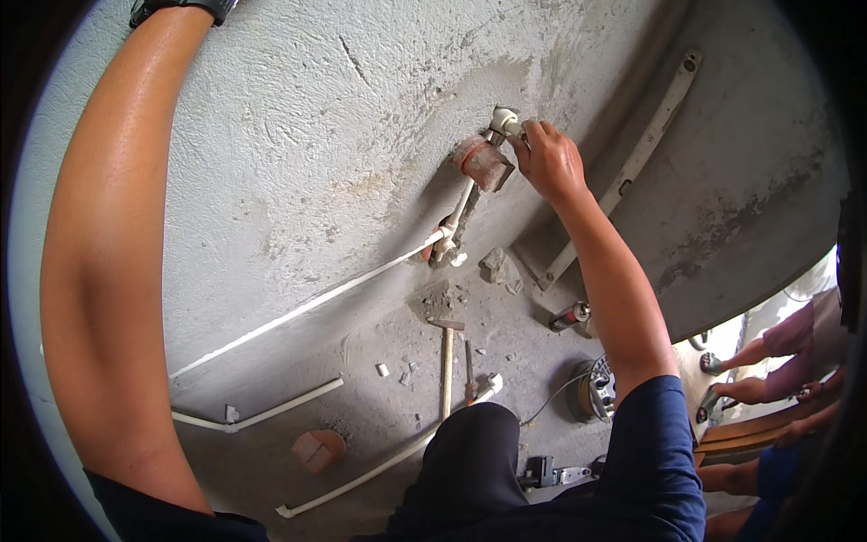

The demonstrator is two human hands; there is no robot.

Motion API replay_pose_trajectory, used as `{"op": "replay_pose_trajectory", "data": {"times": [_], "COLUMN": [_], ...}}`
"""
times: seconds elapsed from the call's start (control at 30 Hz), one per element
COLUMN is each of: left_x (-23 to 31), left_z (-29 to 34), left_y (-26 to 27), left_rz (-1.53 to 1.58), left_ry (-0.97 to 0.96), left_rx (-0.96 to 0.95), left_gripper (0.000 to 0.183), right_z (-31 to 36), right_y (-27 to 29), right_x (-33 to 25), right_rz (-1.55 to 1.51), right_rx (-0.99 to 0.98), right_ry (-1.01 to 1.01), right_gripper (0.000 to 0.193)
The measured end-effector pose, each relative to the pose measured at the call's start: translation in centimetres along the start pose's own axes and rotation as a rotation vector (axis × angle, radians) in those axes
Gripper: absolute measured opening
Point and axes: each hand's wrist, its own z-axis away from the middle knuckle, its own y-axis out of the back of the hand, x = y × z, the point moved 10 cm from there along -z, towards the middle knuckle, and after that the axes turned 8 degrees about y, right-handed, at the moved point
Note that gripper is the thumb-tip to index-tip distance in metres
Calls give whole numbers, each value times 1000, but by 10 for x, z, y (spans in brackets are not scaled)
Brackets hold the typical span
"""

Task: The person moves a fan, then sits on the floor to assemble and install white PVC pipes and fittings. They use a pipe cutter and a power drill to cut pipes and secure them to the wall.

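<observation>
My right hand [553, 161] is closed, its fingers pinched round a white plastic pipe fitting [504, 120] that sits in a rough hole in the grey wall. Just below that hand, a short reddish-brown pipe stub [485, 163] juts from the wall. A white pipe [461, 204] runs down from there to a white tee joint [446, 231] in a lower chipped opening. My left arm [113, 262] reaches up along the wall, with a dark watch [185, 9] at the wrist; the hand itself lies beyond the top edge.
A long pale bar [646, 149] leans in the corner. On the floor lie a hammer [447, 366], a chisel [469, 366], white pipe lengths [361, 479], rubble [442, 298], a can [571, 316] and a cable reel [596, 390]. Other people [786, 361] are at the right.
</observation>
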Motion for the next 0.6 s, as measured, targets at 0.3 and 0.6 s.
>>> {"op": "replay_pose_trajectory", "data": {"times": [0.3, 0.6], "left_x": [29, 29], "left_z": [24, 28], "left_y": [-1, 0], "left_rz": [-297, -301], "left_ry": [-150, -98], "left_rx": [161, 150], "left_gripper": [27, 29], "right_z": [9, -4], "right_y": [-46, -4], "right_x": [53, 22], "right_rz": [-522, 1], "right_rx": [-71, -95], "right_ry": [-595, -175], "right_gripper": [46, 41]}}
